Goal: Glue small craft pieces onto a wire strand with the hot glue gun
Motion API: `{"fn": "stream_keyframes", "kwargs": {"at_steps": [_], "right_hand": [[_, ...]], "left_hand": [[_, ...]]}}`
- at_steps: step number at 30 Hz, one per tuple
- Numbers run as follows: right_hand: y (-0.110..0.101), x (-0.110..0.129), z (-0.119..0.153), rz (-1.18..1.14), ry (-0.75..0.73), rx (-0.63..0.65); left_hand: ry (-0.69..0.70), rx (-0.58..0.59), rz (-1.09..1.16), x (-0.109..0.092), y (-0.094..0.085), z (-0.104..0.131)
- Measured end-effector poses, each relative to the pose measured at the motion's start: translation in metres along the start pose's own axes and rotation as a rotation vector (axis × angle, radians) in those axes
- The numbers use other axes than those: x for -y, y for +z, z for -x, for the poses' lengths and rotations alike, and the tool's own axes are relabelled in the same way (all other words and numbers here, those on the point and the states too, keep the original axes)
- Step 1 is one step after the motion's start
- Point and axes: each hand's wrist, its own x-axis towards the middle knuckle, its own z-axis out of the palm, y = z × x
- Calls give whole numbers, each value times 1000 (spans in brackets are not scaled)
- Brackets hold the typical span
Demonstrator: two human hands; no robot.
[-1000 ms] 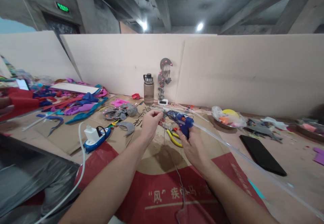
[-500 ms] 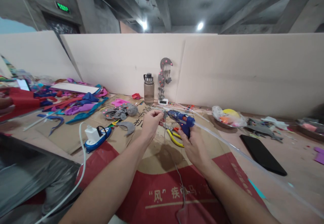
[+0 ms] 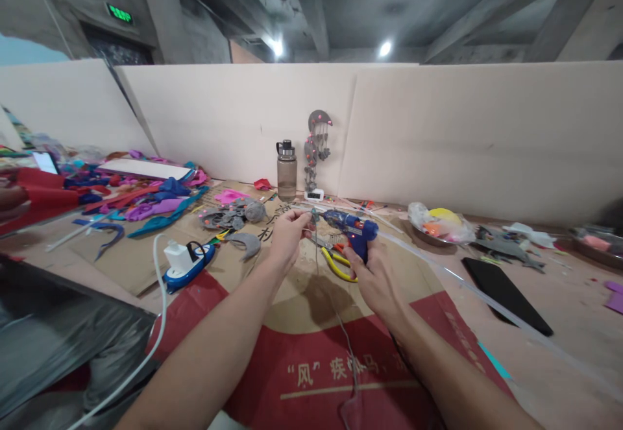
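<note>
My right hand [image 3: 372,274] is wrapped around the grip of a blue glue gun [image 3: 357,229], a long clear glue stick [image 3: 438,264] trailing from its back. The nozzle points left, close to the fingertips of my left hand [image 3: 291,235]. Those fingers pinch a small grey piece [image 3: 314,215], too small to make out fully, from which a thin grey cord [image 3: 341,320] hangs down. Below the gun lie yellow-handled pliers [image 3: 335,264] on the printed cardboard [image 3: 287,313].
A water bottle [image 3: 287,174] and a grey moon ornament [image 3: 318,122] stand at the back. Left are a power strip [image 3: 189,273], grey felt pieces [image 3: 233,213] and coloured scraps [image 3: 156,206]. Right are a bowl [image 3: 438,238] and a black phone [image 3: 506,294]. Another person's hand [image 3: 12,200] shows far left.
The glue gun has shifted slightly right, so its nozzle sits a little farther from the grey piece. My left hand has moved slightly left, still pinching that piece.
</note>
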Motion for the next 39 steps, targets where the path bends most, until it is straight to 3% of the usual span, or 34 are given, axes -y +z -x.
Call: {"fn": "stream_keyframes", "kwargs": {"at_steps": [4, 6, 8, 11, 14, 20, 24, 27, 31, 34, 37, 39], "right_hand": [[-2, -10, -9, -333, 199, -11], [-6, -25, -18, -364, 255, -18], [-13, -44, -28, -250, 275, -51], [-25, -72, -39, 151, 301, -97], [-32, -87, -45, 447, 372, -30], [-42, -87, -41, 864, 323, 96], [-49, -78, -38, 952, 170, -55], [-37, -57, -37, 705, 85, -153], [4, -14, -37, -61, 56, -74], [32, 11, -38, -485, 235, 51], [43, 17, -40, -488, 339, 83], [42, 14, -41, -347, 245, 16]], "left_hand": [[-43, 2, 39, 0, -1, -2], [-31, 12, 24, 0, 0, -2], [6, 22, -9, 1, 0, -1], [68, 27, -93, 3, 1, 2], [107, 34, -152, 3, 1, 3], [165, 56, -188, 2, 2, 5], [201, 54, -234, 1, 3, 6], [237, 50, -279, 1, 4, 9], [305, 64, -414, -3, 6, 16], [372, 39, -550, -6, 6, 18], [366, 13, -605, -7, 5, 17], [328, 16, -575, -6, 4, 15]]}}
